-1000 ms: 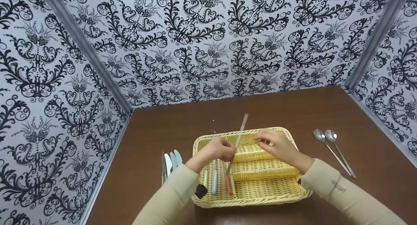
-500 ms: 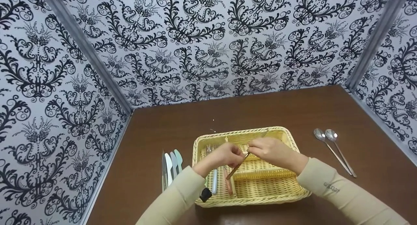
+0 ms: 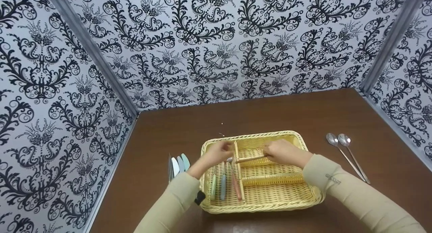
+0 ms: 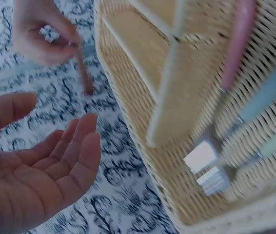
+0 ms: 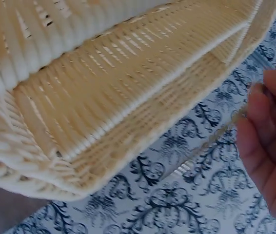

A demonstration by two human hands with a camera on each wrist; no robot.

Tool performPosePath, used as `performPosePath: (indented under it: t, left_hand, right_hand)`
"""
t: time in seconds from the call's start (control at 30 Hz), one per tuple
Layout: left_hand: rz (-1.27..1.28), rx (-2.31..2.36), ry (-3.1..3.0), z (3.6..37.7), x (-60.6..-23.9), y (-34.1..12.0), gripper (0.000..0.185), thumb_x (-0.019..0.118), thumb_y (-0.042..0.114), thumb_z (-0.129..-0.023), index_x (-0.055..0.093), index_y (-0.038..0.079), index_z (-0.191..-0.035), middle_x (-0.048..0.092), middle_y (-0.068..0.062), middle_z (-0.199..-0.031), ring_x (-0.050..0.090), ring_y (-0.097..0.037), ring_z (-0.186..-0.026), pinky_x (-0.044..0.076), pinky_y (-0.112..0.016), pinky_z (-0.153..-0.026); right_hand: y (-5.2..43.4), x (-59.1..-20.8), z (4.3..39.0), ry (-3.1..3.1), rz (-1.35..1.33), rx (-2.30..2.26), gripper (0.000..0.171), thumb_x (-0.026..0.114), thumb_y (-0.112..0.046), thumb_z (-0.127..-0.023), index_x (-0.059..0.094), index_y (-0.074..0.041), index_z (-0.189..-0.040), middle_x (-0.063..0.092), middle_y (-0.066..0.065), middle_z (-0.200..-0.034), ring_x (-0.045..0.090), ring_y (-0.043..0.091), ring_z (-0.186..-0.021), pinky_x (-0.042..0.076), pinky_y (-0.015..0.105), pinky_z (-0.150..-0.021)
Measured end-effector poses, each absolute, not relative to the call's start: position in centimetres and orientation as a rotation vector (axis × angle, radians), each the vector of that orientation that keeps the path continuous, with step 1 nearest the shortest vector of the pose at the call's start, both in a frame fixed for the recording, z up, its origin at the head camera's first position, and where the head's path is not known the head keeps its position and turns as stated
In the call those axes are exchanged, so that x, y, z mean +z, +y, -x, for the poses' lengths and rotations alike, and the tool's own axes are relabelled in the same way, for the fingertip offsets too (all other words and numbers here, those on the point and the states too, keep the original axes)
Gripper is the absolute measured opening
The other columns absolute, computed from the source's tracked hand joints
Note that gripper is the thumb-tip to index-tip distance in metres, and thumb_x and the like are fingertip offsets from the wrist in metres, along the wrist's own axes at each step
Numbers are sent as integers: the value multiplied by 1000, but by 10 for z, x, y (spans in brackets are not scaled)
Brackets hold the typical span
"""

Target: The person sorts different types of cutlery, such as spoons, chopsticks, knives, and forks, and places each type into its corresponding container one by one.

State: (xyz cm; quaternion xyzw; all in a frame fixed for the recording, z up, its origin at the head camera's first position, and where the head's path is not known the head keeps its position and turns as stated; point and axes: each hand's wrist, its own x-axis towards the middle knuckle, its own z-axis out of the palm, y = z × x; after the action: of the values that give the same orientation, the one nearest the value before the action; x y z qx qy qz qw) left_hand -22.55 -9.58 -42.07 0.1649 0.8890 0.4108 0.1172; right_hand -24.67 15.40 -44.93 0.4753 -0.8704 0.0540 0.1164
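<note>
Of the two hands, the left hand (image 3: 217, 153) is seen above the left compartment, relaxed and bare, its fingers gently bent and thumb set apart. By the right hand (image 3: 285, 152), a slim utensil (image 3: 250, 158) is pinched between thumb and fingers and held above the basket (image 3: 263, 209); its brownish end is pointed toward the left hand. Its type cannot be determined. In the left compartment, a green-handled utensil (image 3: 213, 188), a blue-handled utensil (image 3: 223, 187) and a pink-handled utensil (image 3: 236, 186) are laid side by side. On the tabletop (image 3: 182, 121), knives (image 3: 181, 165) are grouped left of the basket, partly hidden by the left sleeve (image 3: 180, 192); two spoons (image 3: 344, 140) are placed to the right.
</note>
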Motion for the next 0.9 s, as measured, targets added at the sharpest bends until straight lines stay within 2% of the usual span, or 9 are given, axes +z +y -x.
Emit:
performPosePath:
  t: [0.07,0.17,0.23,0.33,0.43,0.53,0.63,0.77,0.9]
  left_hand:
    - [-401,1258,2592,228,-426,-108,42,55,9,-85,48,-7,-124,58,-21,-106,58,-27,-92,49,-36,-75]
    - [-328,1292,2577,228,-433,-124,41,54,11,-87,48,-6,-124,58,-21,-109,59,-28,-91,50,-36,-75]
    - [-297,1308,2565,226,-436,-132,39,52,11,-89,49,-5,-124,57,-23,-111,61,-29,-90,51,-38,-74]
    - [-255,1331,2541,223,-439,-143,38,50,15,-92,49,-3,-125,55,-22,-115,61,-31,-92,51,-41,-75]
    - [-235,1361,2538,222,-441,-153,38,49,16,-93,49,-4,-125,57,-22,-110,61,-32,-88,51,-40,-72]
    - [-218,1376,2570,221,-445,-161,37,49,12,-91,49,-7,-122,58,-20,-103,59,-27,-82,50,-34,-68]
    - [-198,1395,2586,221,-449,-168,36,49,8,-90,49,-10,-120,58,-21,-100,58,-23,-77,49,-32,-65]
    - [-147,1454,2577,219,-453,-178,34,48,7,-91,48,-13,-119,57,-27,-107,60,-31,-85,51,-40,-72]
    - [-84,1480,2588,215,-459,-192,34,49,8,-91,49,-11,-119,57,-27,-109,60,-35,-90,51,-43,-75]
  right_hand:
    - [153,-452,250,-2793,-1338,163,9,65,-4,-78,66,-9,-71,60,1,-68,54,13,-55,46,26,-51]
    - [148,-458,254,-3006,-1289,129,18,65,-6,-80,63,-10,-63,57,-2,-59,46,9,-50,43,26,-51]
    - [144,-460,254,-3099,-1265,78,28,64,-6,-81,55,-11,-55,47,-5,-52,37,8,-46,37,24,-48]
    - [141,-462,254,-3130,-1283,-29,38,63,-1,-79,40,-14,-51,32,-5,-50,25,9,-48,27,25,-47]
    - [141,-462,254,-3090,-1344,-145,37,63,6,-73,39,-13,-52,35,-3,-50,27,10,-48,31,25,-46]
    - [140,-463,254,-3072,-1373,-210,33,60,11,-72,43,-11,-53,42,-1,-51,31,11,-49,36,26,-47]
    - [138,-467,256,-3112,-1390,-218,35,58,13,-73,42,-11,-53,40,0,-52,29,12,-50,32,27,-47]
    - [134,-482,260,-3093,-1401,-374,32,59,8,-76,44,-11,-55,42,1,-54,29,13,-51,33,28,-47]
    - [133,-497,262,-3086,-1384,-489,25,56,2,-81,51,-9,-60,49,4,-58,32,14,-52,38,30,-49]
